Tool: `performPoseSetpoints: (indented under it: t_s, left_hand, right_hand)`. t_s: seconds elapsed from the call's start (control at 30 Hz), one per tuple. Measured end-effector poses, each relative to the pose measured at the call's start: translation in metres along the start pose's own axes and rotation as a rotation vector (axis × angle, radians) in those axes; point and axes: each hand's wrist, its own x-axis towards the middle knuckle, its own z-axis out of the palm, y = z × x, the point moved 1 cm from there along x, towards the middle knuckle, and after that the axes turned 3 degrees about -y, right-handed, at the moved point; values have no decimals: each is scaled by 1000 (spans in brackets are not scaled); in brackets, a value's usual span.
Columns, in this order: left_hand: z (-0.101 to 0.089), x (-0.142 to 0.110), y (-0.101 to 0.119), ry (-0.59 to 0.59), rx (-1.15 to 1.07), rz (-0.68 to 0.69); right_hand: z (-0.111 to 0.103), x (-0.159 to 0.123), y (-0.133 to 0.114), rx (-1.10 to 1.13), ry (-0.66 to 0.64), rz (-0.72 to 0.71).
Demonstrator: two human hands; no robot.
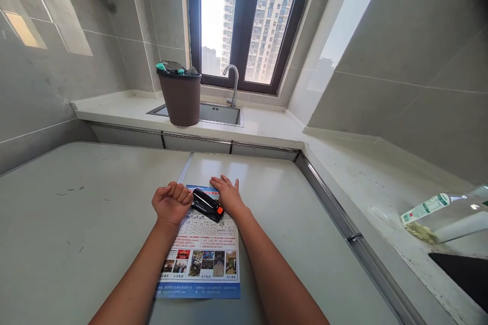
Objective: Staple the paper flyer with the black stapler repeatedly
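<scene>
A printed flyer (202, 287) with blue bands, text and small photos lies on the white table. On its upper part rests a glossy black stapler-like device (208, 205) with an orange piece at its right end. My left hand (171, 202) is curled into a fist, its little-finger side against or just beside the device's left end. I see nothing in that fist. To the right, my right hand (227, 195) lies with fingers stretched out over the flyer's top right corner, its edge close to the device's orange end.
The white tabletop (95, 244) has a seam. Behind it, a counter holds a sink (221, 113), a faucet (233, 84) and a brown bin (181, 99) with a black bag. On the right counter (354, 167) lies a clear bottle (446, 213) near a dark flat thing (463, 274).
</scene>
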Motion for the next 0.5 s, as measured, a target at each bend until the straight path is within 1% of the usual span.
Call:
performPoseSetpoints:
  t_s: [0.07, 0.13, 0.17, 0.23, 0.3, 0.33, 0.37, 0.43, 0.47, 0.5]
  left_hand:
    - [-1, 0, 0, 10, -10, 5]
    - [-2, 0, 0, 22, -23, 15]
    - [-2, 0, 0, 29, -26, 21]
    - [-3, 1, 0, 44, -25, 31]
    - [-3, 1, -1, 55, -20, 36]
    - [-2, 0, -1, 56, -20, 37]
    - [-2, 0, -2, 57, -19, 35]
    - [-1, 0, -2, 58, -12, 25]
    - [-1, 0, -3, 59, -7, 17]
    - [0, 0, -3, 58, 0, 7]
  right_hand:
    - [-4, -3, -1, 88, 57, -6]
    - [-15, -6, -3, 216, 185, 6]
    - [-25, -7, -6, 286, 267, 20]
    - [-54, -13, -18, 376, 394, 46]
    - [-94, -29, -41, 583, 489, 74]
    - [-118, -43, -57, 690, 516, 43]
    - [-141, -60, -74, 785, 536, -26]
    - [-185, -106, -105, 925, 545, -167]
    - [-202, -131, -116, 966, 560, -200]
    - [-214, -156, -124, 977, 541, -235]
